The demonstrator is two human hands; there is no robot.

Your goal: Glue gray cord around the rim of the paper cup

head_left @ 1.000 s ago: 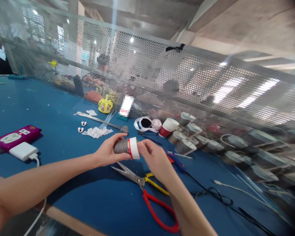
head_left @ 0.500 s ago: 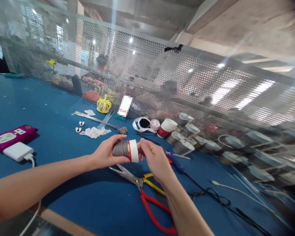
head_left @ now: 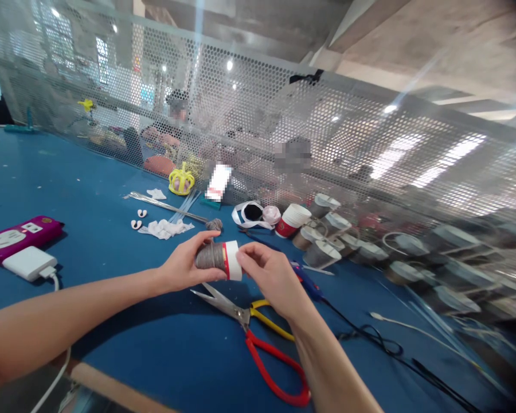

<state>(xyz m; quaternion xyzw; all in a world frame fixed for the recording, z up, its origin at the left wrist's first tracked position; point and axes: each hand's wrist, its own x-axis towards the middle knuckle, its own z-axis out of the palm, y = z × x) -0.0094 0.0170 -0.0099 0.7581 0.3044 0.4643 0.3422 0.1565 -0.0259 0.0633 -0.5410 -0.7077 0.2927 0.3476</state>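
Yarn-wound cup (head_left: 218, 260) in left hand (head_left: 188, 263), illegible mark on red band (head_left: 226, 264)

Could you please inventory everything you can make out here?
wrapped cup: one, grey, white and red, centre
scissors: one, red and yellow handles, below wrapped cup
yarn ball: one, grey, beyond wrapped cup
rods: uncounted, silver, beside yarn ball
scraps: some, white, either side of rods
crown: one, yellow, beyond rods
screen: one, white, beside crown
ribbon: one, white, right of screen
ball: one, pink, beside ribbon
paper cup: one, red and white, right of ball
more cups: many, grey, right, blurred
case: one, purple, left
block: one, white, by case
tool: one, blue, below paper cup
mesh: one, grey, background
people: uncounted, behind mesh
table: one, blue, underneath
left hand: one, holding wrapped cup
right hand: one, at cup's rim
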